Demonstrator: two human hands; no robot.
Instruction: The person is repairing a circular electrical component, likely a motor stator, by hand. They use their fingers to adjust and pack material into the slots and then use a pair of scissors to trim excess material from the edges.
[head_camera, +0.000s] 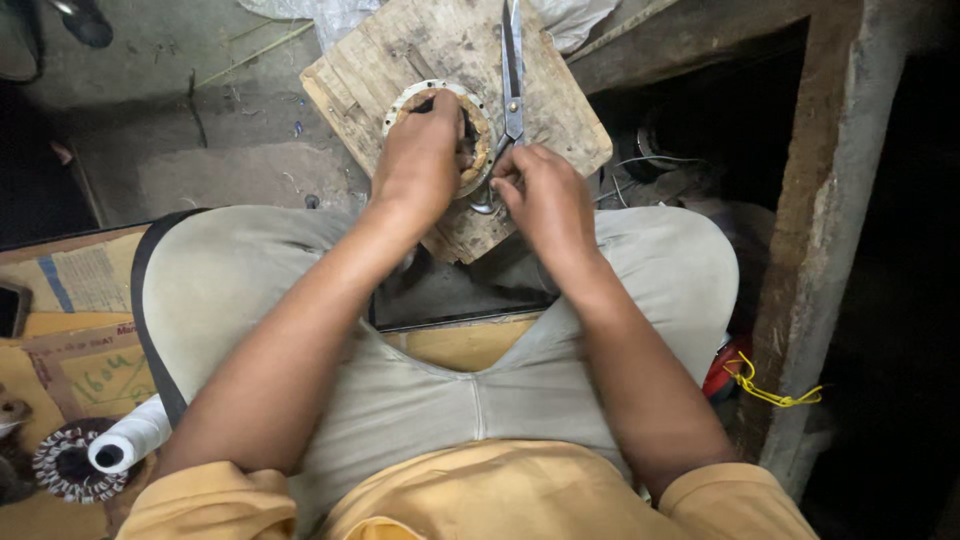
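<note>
stator ring (478, 160) on wooden board (440, 60); left hand (420, 150) covers it, right hand (545, 195) beside.

Stator ring (478, 150): round, pale-rimmed, flat on wooden board, partly hidden.
Scissors (513, 75): steel, apparently closed, alongside ring.

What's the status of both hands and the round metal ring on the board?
Left hand pressed on round metal ring. Right hand pinching at its edge. Steel scissors lie alongside on wooden board.

Your left hand (420, 150) covers most of the ring-shaped winding (478, 135); the scissors (513, 75) tip runs off the top edge.
</note>
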